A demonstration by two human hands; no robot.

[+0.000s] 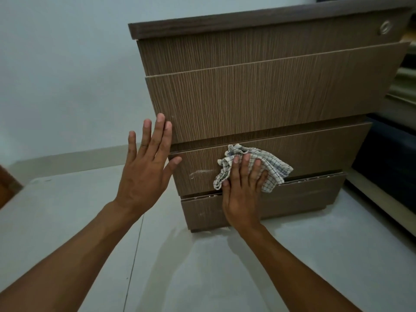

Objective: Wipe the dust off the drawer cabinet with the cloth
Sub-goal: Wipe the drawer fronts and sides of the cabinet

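Observation:
A brown wood-grain drawer cabinet (258, 97) stands on the floor in front of me, its several drawer fronts facing me. My right hand (243, 190) presses a crumpled white checked cloth (267, 167) flat against the third drawer front, fingers spread over the cloth. A pale dust smear (200, 173) shows on that drawer just left of the cloth. My left hand (148, 167) is open, fingers apart, at the cabinet's left front edge, its fingertips at the corner of the second drawer; it holds nothing.
Pale tiled floor (90, 221) spreads around the cabinet, with a white wall (67, 75) behind on the left. A dark piece of furniture (387, 158) stands close on the right. A round lock (385, 28) sits at the top drawer's right end.

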